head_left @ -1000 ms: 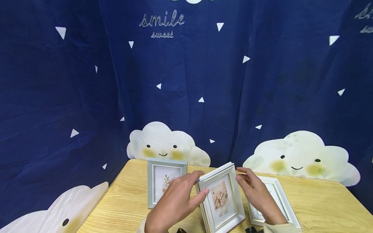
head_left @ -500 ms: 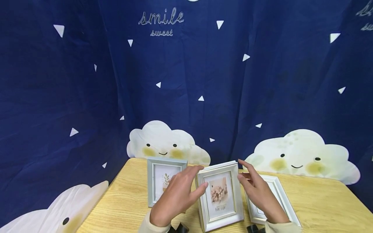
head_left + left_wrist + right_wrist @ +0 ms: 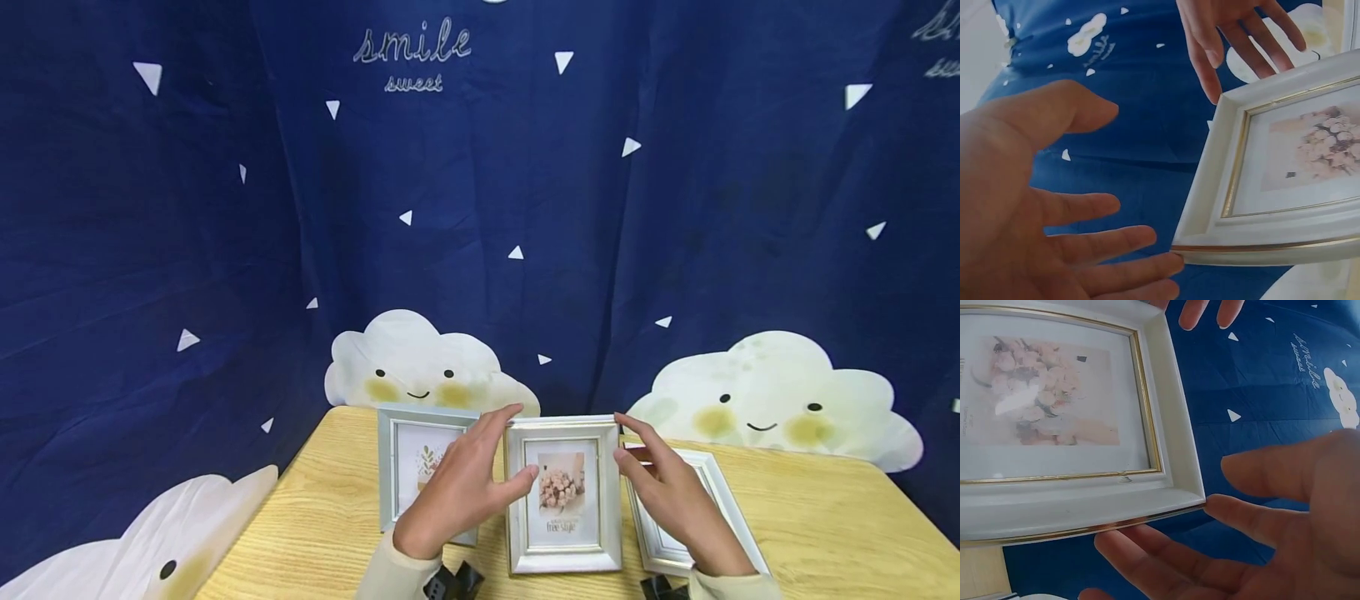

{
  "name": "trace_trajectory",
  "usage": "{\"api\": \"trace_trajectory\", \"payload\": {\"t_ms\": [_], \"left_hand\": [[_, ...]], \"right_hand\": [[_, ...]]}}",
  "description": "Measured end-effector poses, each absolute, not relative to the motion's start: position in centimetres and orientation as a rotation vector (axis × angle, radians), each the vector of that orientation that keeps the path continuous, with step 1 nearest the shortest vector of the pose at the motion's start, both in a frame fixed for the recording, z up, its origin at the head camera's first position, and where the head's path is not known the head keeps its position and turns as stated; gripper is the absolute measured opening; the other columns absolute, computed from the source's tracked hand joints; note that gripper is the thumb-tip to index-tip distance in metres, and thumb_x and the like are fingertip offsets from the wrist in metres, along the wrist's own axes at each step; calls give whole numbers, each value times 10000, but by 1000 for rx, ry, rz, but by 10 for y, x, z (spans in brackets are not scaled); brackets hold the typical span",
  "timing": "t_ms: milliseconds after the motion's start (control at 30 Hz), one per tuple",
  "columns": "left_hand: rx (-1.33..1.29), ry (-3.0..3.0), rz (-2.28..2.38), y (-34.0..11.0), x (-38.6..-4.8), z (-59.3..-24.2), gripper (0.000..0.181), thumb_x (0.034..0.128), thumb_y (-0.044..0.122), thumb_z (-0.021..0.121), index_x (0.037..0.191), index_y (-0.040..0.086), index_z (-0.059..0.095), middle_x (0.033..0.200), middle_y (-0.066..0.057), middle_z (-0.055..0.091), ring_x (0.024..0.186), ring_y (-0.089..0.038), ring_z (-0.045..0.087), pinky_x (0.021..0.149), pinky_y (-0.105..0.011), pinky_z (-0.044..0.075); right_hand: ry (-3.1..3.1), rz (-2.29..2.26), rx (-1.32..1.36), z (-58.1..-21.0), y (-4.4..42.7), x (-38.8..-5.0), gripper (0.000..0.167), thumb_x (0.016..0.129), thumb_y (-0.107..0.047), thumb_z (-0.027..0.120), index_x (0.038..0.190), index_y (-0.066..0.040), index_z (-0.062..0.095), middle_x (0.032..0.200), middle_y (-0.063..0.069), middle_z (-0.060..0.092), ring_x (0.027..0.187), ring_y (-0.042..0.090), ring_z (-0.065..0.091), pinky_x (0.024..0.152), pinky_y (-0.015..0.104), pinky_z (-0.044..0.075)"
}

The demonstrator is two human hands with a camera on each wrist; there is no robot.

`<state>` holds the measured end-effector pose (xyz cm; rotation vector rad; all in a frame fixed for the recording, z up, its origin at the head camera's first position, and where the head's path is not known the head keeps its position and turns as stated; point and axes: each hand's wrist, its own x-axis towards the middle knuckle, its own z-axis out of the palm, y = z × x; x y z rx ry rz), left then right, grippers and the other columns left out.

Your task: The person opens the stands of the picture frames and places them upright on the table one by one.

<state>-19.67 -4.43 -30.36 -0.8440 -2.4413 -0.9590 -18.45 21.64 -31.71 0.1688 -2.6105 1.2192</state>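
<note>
A white picture frame (image 3: 562, 560) with a gold inner line and a pink flower print stands upright and faces the head camera. Beside its left edge my left hand (image 3: 459, 493) has its fingers extended and the thumb spread; in the left wrist view one fingertip (image 3: 1172, 262) meets the frame's corner. My right hand (image 3: 675, 500) is at the opposite side, with fingertips (image 3: 1107, 540) touching the edge in the right wrist view. Neither hand grips the frame. Partly behind my left hand stands a pale blue-grey picture frame (image 3: 386, 467) with a plant print.
Another white picture frame (image 3: 723, 492) lies slanted on the wooden table (image 3: 832, 517), partly covered by my right hand. Behind the table hangs a dark blue curtain (image 3: 480, 167) with clouds and triangles. Black wrist devices (image 3: 453, 582) show at the sleeves.
The middle picture frame has turned from a tilted, angled stance to face straight forward and sit level. Both hands have stayed at its sides with little movement.
</note>
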Motion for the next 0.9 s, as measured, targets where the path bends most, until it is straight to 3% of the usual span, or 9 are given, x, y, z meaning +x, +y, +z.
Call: {"api": "trace_trajectory", "payload": {"t_ms": [267, 600, 700, 900], "left_hand": [[-922, -2419, -1010, -42, -204, -310, 699, 838, 324, 713, 1448, 205, 394, 1460, 18, 417, 1315, -149, 416, 1023, -457, 398], [-989, -2511, -1084, -37, -209, -316, 752, 831, 340, 705, 1482, 263, 336, 1566, -18, 233, 1350, -265, 377, 994, -529, 407], [-1031, -2513, -1113, -35, -211, -318, 772, 826, 356, 707, 1491, 258, 327, 1584, -20, 179, 1381, -283, 326, 997, -545, 397], [-1075, -2518, -1123, -33, -213, -324, 763, 854, 438, 673, 1502, 294, 298, 1606, 0, 67, 1448, -346, 103, 1028, -597, 337]], "right_hand": [[-2630, 1233, 141, -314, 216, -183, 423, 990, -262, 542, 1402, -214, 458, 1040, 115, 697, 878, 201, 680, 745, 375, 486], [-2646, 1251, 120, -312, 217, -183, 437, 990, -288, 539, 1409, -200, 449, 1035, 102, 696, 895, 219, 685, 749, 377, 485], [-2639, 1264, 120, -312, 217, -184, 440, 989, -280, 542, 1412, -205, 444, 1071, 127, 687, 902, 226, 684, 748, 374, 491], [-2632, 1283, 110, -314, 217, -185, 451, 985, -268, 550, 1417, -204, 438, 1089, 141, 679, 911, 242, 681, 733, 356, 494]]}}
